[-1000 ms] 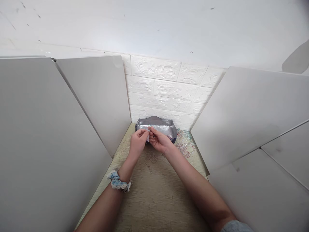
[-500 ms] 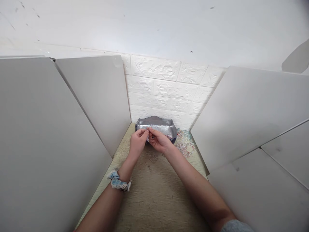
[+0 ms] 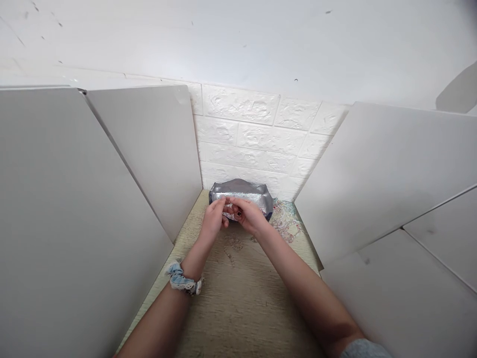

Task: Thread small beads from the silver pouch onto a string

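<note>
My left hand (image 3: 212,218) and my right hand (image 3: 249,216) meet close together in front of an open silvery pouch (image 3: 242,189) that stands against the wall. The fingers of both hands are bent in a pinch. Whatever lies between the fingertips is too small to make out. A small dark round spot shows among my right hand's curled fingers. Inside the pouch, small pinkish bits are partly visible behind my hands. Below my hands, a short beaded strand (image 3: 229,256) and some small beads (image 3: 234,242) lie on the table.
Strings of clear, pink and red beads (image 3: 286,226) lie on the wood-patterned table (image 3: 238,308) right of the pouch. White panels (image 3: 149,149) on the left and more panels (image 3: 372,174) on the right flank the table. A white brick-patterned wall (image 3: 257,134) stands behind.
My fingertips, which were touching each other, have drawn slightly apart. My left hand's lower fingers have loosened and my right hand has shifted a little to the right. The pouch stays put.
</note>
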`<state>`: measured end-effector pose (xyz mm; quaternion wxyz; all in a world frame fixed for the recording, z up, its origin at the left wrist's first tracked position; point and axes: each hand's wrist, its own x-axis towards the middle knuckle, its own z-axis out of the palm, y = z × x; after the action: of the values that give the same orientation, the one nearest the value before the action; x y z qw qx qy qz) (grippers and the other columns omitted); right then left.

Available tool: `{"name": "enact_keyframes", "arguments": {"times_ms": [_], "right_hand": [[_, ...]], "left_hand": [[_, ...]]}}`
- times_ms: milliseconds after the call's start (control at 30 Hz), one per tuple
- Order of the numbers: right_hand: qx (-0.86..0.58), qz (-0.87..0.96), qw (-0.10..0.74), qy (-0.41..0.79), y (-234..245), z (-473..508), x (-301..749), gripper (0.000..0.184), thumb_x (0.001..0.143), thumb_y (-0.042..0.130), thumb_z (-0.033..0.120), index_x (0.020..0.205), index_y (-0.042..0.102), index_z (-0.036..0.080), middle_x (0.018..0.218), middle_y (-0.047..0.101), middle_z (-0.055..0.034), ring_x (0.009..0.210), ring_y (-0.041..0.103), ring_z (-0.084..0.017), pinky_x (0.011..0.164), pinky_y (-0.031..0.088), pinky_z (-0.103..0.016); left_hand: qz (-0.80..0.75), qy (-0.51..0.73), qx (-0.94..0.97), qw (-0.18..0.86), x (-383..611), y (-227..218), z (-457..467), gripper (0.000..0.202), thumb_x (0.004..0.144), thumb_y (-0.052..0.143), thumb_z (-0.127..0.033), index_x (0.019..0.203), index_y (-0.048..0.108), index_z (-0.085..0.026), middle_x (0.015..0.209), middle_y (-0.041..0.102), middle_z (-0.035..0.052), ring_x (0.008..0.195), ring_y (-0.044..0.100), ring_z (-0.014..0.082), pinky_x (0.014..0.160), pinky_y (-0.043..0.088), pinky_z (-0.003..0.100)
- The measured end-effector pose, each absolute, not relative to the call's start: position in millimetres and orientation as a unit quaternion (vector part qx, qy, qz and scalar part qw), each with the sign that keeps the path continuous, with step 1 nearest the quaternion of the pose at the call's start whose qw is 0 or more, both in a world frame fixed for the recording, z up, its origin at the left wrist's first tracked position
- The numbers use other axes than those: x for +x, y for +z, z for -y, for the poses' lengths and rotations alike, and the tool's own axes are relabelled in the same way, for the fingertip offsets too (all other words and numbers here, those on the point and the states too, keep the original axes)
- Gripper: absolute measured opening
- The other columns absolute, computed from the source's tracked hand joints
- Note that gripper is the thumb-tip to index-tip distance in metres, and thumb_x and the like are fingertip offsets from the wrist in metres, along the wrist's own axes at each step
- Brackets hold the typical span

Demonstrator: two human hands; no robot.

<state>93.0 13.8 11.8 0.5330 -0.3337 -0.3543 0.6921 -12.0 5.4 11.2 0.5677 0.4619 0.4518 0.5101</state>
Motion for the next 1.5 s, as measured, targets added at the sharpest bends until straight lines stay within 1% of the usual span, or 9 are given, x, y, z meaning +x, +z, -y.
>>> {"name": "enact_keyframes", "arguments": {"times_ms": [233,467,567,667,767,900,1133,1367,1500], "right_hand": [[-0.417,0.448,0.541,0.577,13,-12,96,0.025,0.063,0.06,0.033,0.077,0.067,0.014,0.056,0.056,0.0009,0.048,0.041,-0.005,0.047,0.032,-0.019],[-0.421,0.615,0.497,0.445,28,-4,99,0.021,0.069,0.054,0.029,0.082,0.068,0.02,0.086,0.066,-0.0016,0.086,0.057,-0.017,0.078,0.04,-0.029],[-0.415,0.581,0.504,0.486,28,-6,100,0.021,0.068,0.057,0.03,0.081,0.068,0.018,0.079,0.066,-0.0018,0.076,0.058,-0.014,0.071,0.042,-0.026],[-0.411,0.494,0.526,0.557,25,-10,100,0.023,0.064,0.061,0.031,0.078,0.067,0.015,0.055,0.057,0.002,0.05,0.046,-0.006,0.049,0.036,-0.018],[-0.369,0.384,0.542,0.65,21,-13,99,0.021,0.063,0.063,0.027,0.078,0.064,0.012,0.047,0.047,0.005,0.042,0.036,-0.002,0.038,0.028,-0.014],[-0.32,0.223,0.559,0.732,17,-17,96,0.011,0.07,0.05,0.012,0.076,0.059,0.008,0.053,0.051,0.0007,0.047,0.045,-0.003,0.041,0.037,-0.012],[-0.294,0.119,0.563,0.763,13,-23,98,0.04,0.059,0.03,-0.013,0.085,0.047,0.012,0.075,0.057,-0.0045,0.071,0.06,-0.008,0.061,0.051,-0.016],[-0.319,0.15,0.585,0.731,9,-23,97,0.01,0.081,0.038,0.007,0.081,0.047,0.012,0.064,0.059,-0.0053,0.057,0.058,-0.008,0.051,0.049,-0.015],[-0.309,0.17,0.572,0.74,2,-24,98,0.023,0.084,0.04,0.023,0.063,0.042,0.015,0.042,0.045,0.0032,0.035,0.04,-0.004,0.034,0.033,-0.012]], "left_hand": [[-0.464,0.506,0.461,0.562,-12,9,-6,0.035,0.074,0.042,-0.046,0.082,0.054,-0.014,0.077,0.059,0.0057,0.029,0.041,0.0034,0.028,0.014,0.017],[-0.446,0.532,0.432,0.576,-12,13,-4,0.034,0.075,0.039,-0.045,0.08,0.052,-0.014,0.087,0.059,0.0061,0.029,0.038,0.0016,0.028,0.013,0.017],[-0.428,0.535,0.433,0.586,-12,14,-3,0.035,0.075,0.04,-0.046,0.079,0.053,-0.014,0.083,0.059,0.005,0.029,0.036,0.0009,0.029,0.013,0.017],[-0.412,0.545,0.446,0.578,-11,14,-3,0.03,0.072,0.047,-0.042,0.076,0.054,-0.013,0.072,0.056,0.0017,0.031,0.034,0.0002,0.03,0.016,0.017],[-0.408,0.549,0.459,0.567,-11,14,-2,0.024,0.069,0.054,-0.037,0.068,0.052,-0.013,0.049,0.04,-0.0059,0.032,0.027,0.0004,0.032,0.016,0.016],[-0.427,0.54,0.475,0.548,-10,15,0,0.024,0.069,0.053,-0.036,0.069,0.054,-0.013,0.038,0.024,-0.0095,0.033,0.018,0.0016,0.034,0.013,0.017],[-0.442,0.539,0.486,0.527,-10,14,-1,0.023,0.07,0.052,-0.036,0.066,0.052,-0.014,0.036,0.025,-0.0098,0.033,0.017,0.0023,0.036,0.015,0.018],[-0.45,0.535,0.492,0.519,-8,16,0,0.021,0.069,0.052,-0.034,0.064,0.053,-0.014,0.035,0.027,-0.0092,0.034,0.02,0.0035,0.038,0.018,0.019],[-0.454,0.528,0.5,0.514,-8,16,0,0.019,0.068,0.053,-0.032,0.062,0.055,-0.014,0.035,0.029,-0.0078,0.035,0.026,0.0049,0.039,0.022,0.019]]}}
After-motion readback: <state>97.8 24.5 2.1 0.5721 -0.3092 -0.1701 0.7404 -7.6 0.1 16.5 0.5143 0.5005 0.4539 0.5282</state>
